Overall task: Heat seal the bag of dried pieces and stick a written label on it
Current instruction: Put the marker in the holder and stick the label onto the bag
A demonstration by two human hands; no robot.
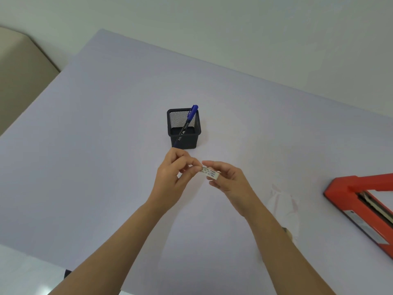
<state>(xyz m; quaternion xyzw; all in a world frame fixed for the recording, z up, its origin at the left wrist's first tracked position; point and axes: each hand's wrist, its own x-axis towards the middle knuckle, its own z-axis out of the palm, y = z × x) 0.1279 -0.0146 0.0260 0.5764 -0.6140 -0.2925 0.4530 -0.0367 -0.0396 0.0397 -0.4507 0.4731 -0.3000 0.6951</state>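
A small white label [211, 173] with blue writing is held above the table's middle, between both hands. My left hand [173, 177] pinches its left end with thumb and fingertips. My right hand [228, 177] holds its right end. A clear plastic bag [285, 206], faint against the pale table, lies to the right of my right forearm, which hides part of it. The red heat sealer [361, 201] sits at the right edge, its jaw partly out of frame. A blue marker [188, 122] leans capped in a black mesh pen holder [184, 129] just beyond my hands.
The pale lilac table [106, 145] spreads wide on the left and far side. A beige padded seat [21, 67] stands past the far-left corner. A white wall runs behind the table. The front table edge is at the lower left.
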